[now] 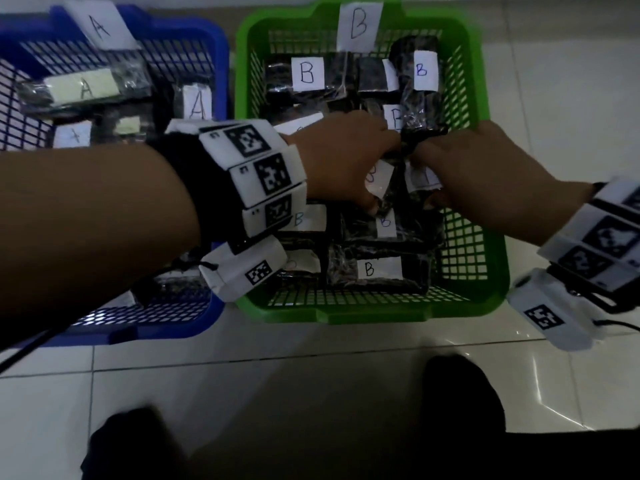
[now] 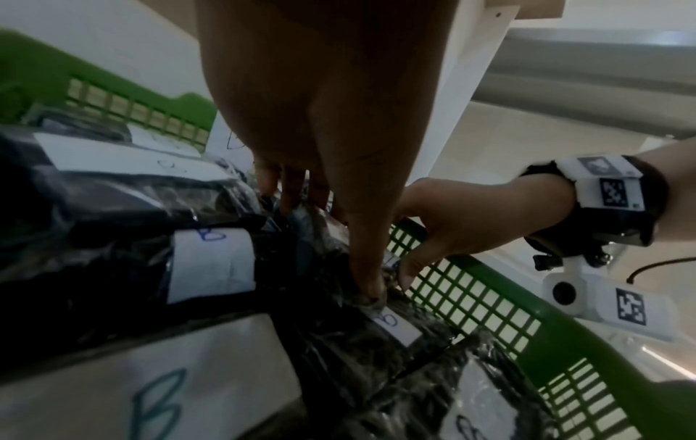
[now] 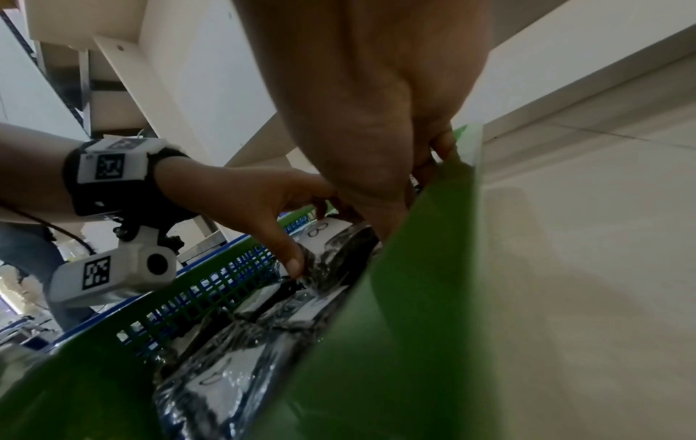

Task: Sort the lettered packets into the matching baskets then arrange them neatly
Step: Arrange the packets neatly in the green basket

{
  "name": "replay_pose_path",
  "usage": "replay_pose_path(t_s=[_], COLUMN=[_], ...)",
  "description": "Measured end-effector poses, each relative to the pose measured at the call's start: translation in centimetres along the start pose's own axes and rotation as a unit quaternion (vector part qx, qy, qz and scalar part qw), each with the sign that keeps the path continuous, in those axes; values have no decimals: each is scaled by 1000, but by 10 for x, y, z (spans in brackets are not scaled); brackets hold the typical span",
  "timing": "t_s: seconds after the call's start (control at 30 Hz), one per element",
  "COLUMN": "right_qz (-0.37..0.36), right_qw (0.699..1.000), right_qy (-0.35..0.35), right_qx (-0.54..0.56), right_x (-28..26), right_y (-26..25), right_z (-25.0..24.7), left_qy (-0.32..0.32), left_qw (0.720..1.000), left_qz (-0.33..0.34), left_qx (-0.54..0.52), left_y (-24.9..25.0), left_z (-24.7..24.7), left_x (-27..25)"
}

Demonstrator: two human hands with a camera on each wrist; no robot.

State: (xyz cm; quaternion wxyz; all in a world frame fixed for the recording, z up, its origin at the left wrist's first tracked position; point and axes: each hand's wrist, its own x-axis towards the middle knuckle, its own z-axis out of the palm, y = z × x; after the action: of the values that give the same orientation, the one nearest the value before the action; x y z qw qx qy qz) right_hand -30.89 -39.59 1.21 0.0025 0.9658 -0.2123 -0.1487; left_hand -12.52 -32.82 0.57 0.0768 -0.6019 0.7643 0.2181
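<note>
**Inspector:** Report on the baskets.

**Onlooker:** Two stand side by side on the tiled floor [image 1: 346, 368]. The blue basket [image 1: 194, 327], tagged A, is on the left and holds dark wrapped packets with A labels [image 1: 83, 87]. The green basket [image 1: 485, 265], tagged B, is on the right and is filled with dark packets with B labels [image 1: 379, 270], mostly lying flat in rows.

**Inspector:** The hands?

**Onlooker:** Both are inside the green basket, close together near its middle. The left hand [image 1: 341, 157] reaches in from over the blue basket; its thumb [image 2: 367, 268] and fingers are clamped on the crinkled plastic of a B packet [image 3: 339, 244] between the two hands. The right hand [image 1: 485, 174] comes in from the right wall, fingers curled down onto the same packet, thumb just beside the left thumb.

**Inspector:** Is the right grip firm?

**Onlooker:** It appears closed on the wrap, though in the right wrist view the green wall hides the fingertips, so I hold that loosely.

**Inspector:** Anything else in the basket?

**Onlooker:** One B packet [image 1: 420, 91] stands tilted against the far right corner, propped over its neighbours.
</note>
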Motion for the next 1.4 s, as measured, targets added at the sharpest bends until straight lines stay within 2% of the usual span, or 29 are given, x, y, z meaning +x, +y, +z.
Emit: replay_pose_path(t_s=[0.07,0.23,0.33,0.53,0.67,0.87,1.03,1.13,1.23,1.3,1.4], right_qz=[7,28,31,56,78,117,126,97,64,61,50], right_qw=[1000,1000,999,992,996,993,990,995,997,994,994], right_qy=[-3,-8,-2,73,37,-30,-25,15,-18,-48,-49], right_qx=[2,7,-18,-82,-9,18,62,19,-51,-76,-81], right_x=[0,2,0,3,15,27,23,16,12,12,13], right_y=[2,1,1,8,15,21,19,15,14,13,8], right_z=[1,5,2,-1,-11,-21,-11,-4,-2,0,-3], left_qy=[10,-24,-20,32,40,46,29,30,36,15,-7], left_qw=[1000,1000,1000,998,997,997,994,988,990,992,996], left_qz=[-7,-4,-15,-40,-40,-21,-40,-60,-56,-47,-22], left_qx=[9,0,-9,-32,-48,-55,-97,-139,-121,-113,-91], left_y=[-1,-1,-1,1,5,8,-4,-18,-28,-27,-16], left_z=[0,-7,-10,-1,2,1,-19,-37,-44,-42,-27], left_x=[0,0,-1,-6,-5,-6,-10,-15,-18,-19,-15])
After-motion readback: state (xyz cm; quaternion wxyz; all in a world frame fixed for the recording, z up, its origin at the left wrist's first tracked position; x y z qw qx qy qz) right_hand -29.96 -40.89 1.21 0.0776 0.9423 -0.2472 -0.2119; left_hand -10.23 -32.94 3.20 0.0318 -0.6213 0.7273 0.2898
